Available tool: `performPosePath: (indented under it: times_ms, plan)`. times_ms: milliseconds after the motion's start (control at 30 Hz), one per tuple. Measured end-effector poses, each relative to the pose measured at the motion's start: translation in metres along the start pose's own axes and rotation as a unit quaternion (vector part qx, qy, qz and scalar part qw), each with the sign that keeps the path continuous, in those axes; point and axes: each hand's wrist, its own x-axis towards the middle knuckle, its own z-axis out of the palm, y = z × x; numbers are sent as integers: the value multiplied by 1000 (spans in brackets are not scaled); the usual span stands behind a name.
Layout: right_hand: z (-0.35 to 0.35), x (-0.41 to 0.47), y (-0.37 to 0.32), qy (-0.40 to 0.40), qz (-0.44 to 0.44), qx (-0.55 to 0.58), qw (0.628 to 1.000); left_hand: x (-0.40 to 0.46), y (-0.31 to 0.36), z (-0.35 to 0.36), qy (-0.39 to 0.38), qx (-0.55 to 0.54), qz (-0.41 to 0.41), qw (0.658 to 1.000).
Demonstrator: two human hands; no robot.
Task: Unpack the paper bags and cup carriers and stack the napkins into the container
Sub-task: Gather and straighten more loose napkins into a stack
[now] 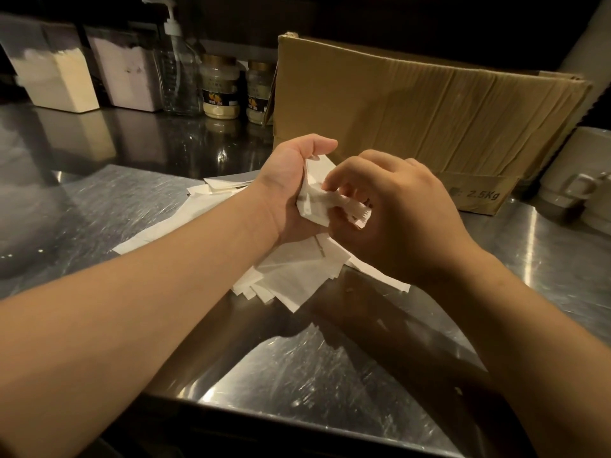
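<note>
Left hand (pixel 291 180) clutches crumpled paper (pixel 314 200); right hand (pixel 396 219) fingers pinch its torn strip.

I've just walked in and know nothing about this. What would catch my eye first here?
Two bare hands meet mid-frame: the left hand grips a crumpled white paper wad while the right hand pinches its frayed end. Beneath them, flat white paper sheets lie scattered on the scratched steel counter. Behind stands a big creased brown cardboard box.

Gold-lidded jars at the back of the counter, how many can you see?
2. One jar stands right of the clear pump bottle; the second jar stands beside it, partly hidden by the cardboard box. More could sit behind the box.
</note>
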Motion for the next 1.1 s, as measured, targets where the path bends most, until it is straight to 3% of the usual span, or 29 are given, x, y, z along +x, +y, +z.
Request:
performPosePath:
  times_ms: [300,500,700,800,900,1100]
  plan:
    - [2,0,-1,-59,12,47,997,2,0,-4,-20,1,1,1000]
    - [5,-1,2,-30,32,55,998,1,0,-4,-31,-51,-1,998]
    - [-9,3,6,38,173,165,970,-3,-6,-4,-67,-107,30,992]
    - [-25,-2,11,49,258,253,931,4,-16,-6,-38,25,120,992]
    - [-44,-23,18,23,298,315,901,2,-24,-1,-55,211,194,957]
    - [-75,-86,32,-14,375,404,834,-12,-39,22,-90,402,140,900]
